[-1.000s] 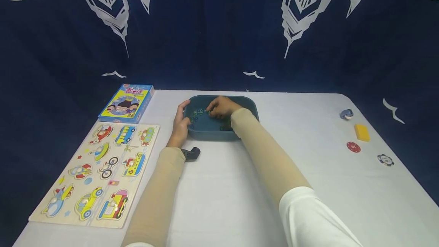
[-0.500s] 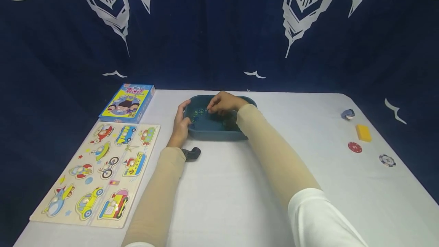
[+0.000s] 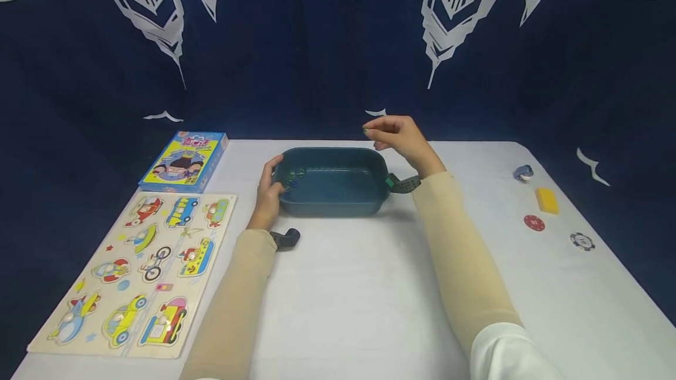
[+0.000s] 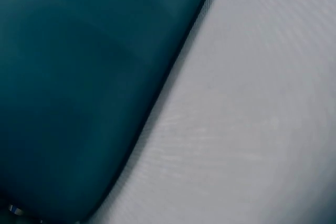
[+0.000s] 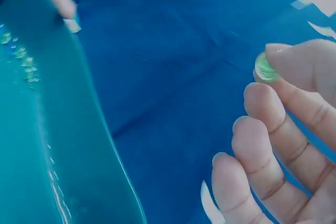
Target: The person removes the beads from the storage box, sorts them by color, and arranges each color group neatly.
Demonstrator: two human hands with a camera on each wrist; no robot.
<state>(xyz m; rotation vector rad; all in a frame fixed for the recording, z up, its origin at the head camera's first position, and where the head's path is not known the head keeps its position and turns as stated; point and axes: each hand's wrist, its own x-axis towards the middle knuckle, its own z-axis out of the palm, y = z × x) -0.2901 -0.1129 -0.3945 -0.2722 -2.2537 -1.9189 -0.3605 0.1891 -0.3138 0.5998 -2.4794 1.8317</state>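
Note:
A green glass marble is pinched between the thumb and index finger of my right hand, which is raised above the back right corner of a dark teal plastic basin. The other fingers of that hand are loosely bent below the marble in the right wrist view. My left hand grips the basin's left end, thumb over the rim. Several small glass marbles in green and blue lie inside at the left end, partly hidden by the left thumb. The left wrist view shows mostly the basin's side.
On the left lie a wooden vehicle puzzle board and a blue-yellow card box. At the right are a small blue-grey figure, a yellow block, a red chip and a black-and-white chip. A dark blue curtain hangs behind the white table.
My right hand has lifted out of the basin and moved up and right, carrying a green marble. My left hand keeps its grip on the basin. The head view has shifted slightly.

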